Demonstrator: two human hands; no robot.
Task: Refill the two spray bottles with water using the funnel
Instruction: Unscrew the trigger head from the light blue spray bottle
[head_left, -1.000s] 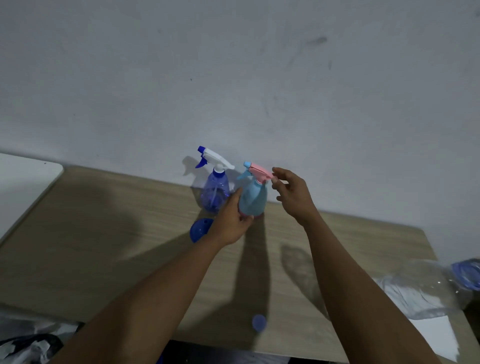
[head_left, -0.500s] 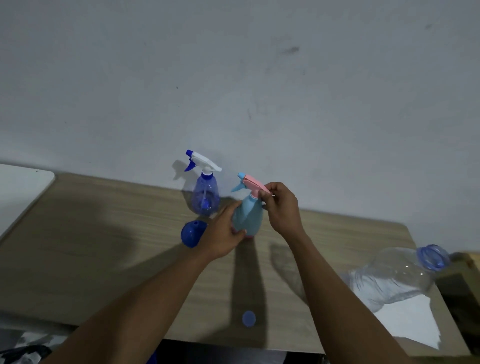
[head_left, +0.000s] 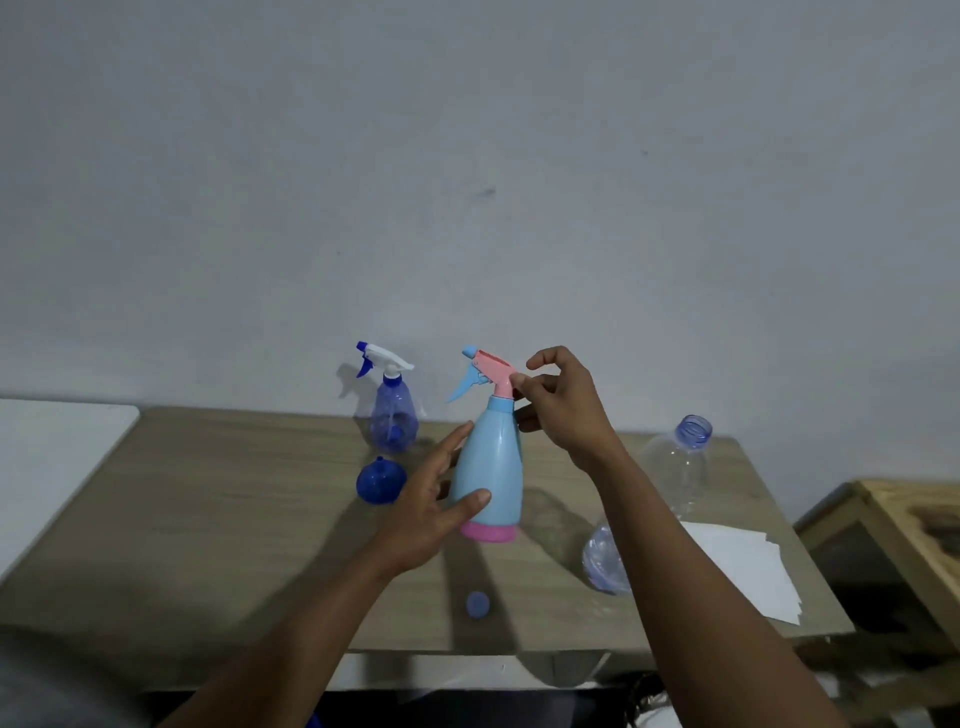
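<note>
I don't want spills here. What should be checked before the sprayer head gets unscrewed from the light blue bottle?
1. Left hand steadies the light blue bottle: ok.
2. Right hand grips the pink sprayer head: ok.
3. Bottle upright: ok, held slightly above the table.
4. Funnel within reach: ok, lying beside the bottle.
5. Water bottle uncapped: ok; its cap lies apart.
6. Enough water: cannot tell.
</note>
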